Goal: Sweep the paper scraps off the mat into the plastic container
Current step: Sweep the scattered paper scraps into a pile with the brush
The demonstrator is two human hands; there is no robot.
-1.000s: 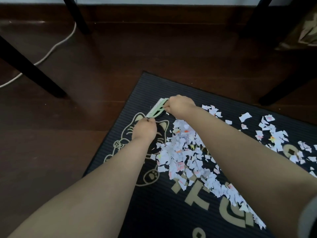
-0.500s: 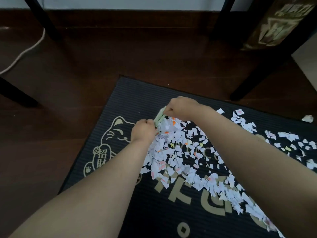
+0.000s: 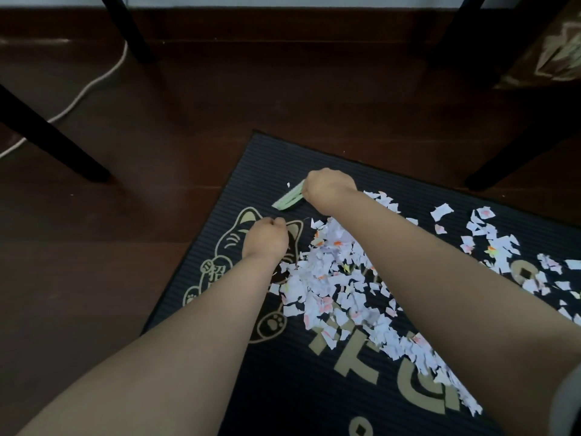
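A black ribbed mat [image 3: 283, 372] with a gold lucky-cat print lies on the dark wooden floor. A thick pile of white paper scraps [image 3: 333, 278] covers its middle, and looser scraps [image 3: 490, 243] are scattered to the right. My right hand [image 3: 328, 190] grips a small pale green brush-like tool [image 3: 287, 199] just beyond the pile's far edge. Over the cat print, my left hand [image 3: 265, 239] is curled into a fist, apart from the tool and left of the pile. I cannot see anything in it. No plastic container is in view.
Black furniture legs stand on the floor at the left [image 3: 53, 136], top left [image 3: 129, 26] and right [image 3: 509, 155]. A white cord [image 3: 88, 86] runs across the floor at upper left. A patterned cushion [image 3: 547, 51] shows at the top right corner.
The green tool was pushed into the pile's edge half a second ago and is now back beyond it. My left hand has come away from the tool, toward me and to the left.
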